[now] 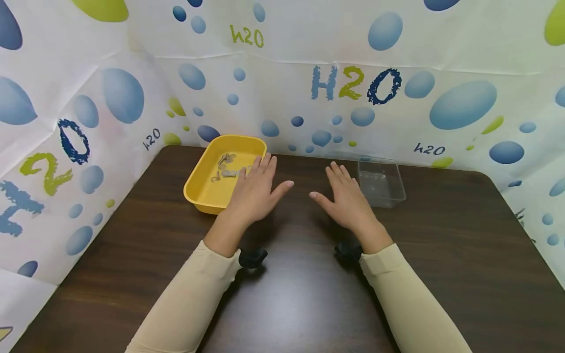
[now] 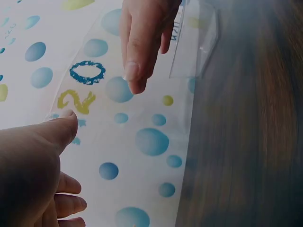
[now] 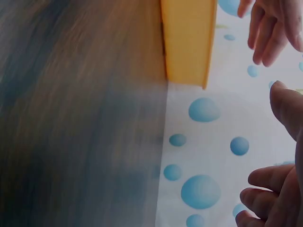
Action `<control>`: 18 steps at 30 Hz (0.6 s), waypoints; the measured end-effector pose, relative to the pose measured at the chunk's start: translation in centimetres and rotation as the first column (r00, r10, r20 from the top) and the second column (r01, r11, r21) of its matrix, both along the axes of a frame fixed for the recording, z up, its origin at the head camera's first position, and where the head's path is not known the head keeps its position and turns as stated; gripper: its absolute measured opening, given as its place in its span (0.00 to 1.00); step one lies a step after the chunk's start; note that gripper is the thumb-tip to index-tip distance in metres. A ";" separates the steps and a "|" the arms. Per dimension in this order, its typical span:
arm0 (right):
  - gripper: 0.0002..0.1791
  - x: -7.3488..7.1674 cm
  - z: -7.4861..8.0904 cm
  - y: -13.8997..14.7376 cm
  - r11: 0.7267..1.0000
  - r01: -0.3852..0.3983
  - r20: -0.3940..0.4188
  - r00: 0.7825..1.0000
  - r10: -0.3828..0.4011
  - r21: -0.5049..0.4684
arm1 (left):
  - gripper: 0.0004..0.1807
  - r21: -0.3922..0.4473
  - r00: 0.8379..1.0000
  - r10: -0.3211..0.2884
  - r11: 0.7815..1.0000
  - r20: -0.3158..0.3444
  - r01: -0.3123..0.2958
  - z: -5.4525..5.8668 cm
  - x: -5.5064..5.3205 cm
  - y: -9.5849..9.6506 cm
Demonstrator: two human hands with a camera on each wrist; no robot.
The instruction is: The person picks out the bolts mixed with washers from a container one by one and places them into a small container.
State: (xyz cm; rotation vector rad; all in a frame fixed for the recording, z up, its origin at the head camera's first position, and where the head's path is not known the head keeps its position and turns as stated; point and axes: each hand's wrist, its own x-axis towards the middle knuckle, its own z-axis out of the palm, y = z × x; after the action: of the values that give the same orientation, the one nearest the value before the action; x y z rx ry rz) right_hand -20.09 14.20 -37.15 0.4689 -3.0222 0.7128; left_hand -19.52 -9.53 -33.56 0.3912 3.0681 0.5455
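Note:
My left hand [image 1: 253,193] is held out with straight fingers and the thumb spread, holding nothing. In the head view it overlaps the right side of a yellow tray [image 1: 198,193]. Small metal bolts [image 1: 224,159] and several washers or rings lie in that tray, part of them hidden behind my fingers. My right hand [image 1: 348,201] also extends flat with its thumb out, nothing in its grasp. Just right of its fingers stands a clear plastic container [image 1: 381,184] with nothing visible inside. Both hands appear raised above the table, palms turned toward each other in the wrist views.
The dark wooden table [image 1: 287,304] reaches back to a white sheet [image 1: 282,108] printed with blue and green drops and H2O lettering, which also runs along the left side. A dark wrist camera [image 1: 252,258] is worn under each wrist.

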 end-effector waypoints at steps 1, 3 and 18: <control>0.51 0.0 0.0 -0.1 1.000 -0.005 0.000 1.000 0.005 -0.011 | 0.48 0.003 1.000 0.002 1.000 -0.002 -0.002 0.0 0.0 -0.2; 0.51 0.1 0.1 -0.4 0.999 -0.020 -0.001 1.000 0.020 -0.026 | 0.48 0.006 1.000 0.008 1.000 -0.009 -0.008 0.0 0.0 -0.8; 0.50 0.3 0.2 -4.1 0.990 -0.098 0.017 0.995 0.100 -0.101 | 0.47 0.054 0.998 0.060 0.997 0.001 -0.060 0.2 0.4 -5.4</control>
State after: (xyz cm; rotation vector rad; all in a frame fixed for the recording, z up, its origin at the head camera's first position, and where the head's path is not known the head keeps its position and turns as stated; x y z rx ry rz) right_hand -19.75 10.14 -36.97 0.6148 -2.9826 0.8758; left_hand -19.13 -14.95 -33.35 0.3001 3.0805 0.6316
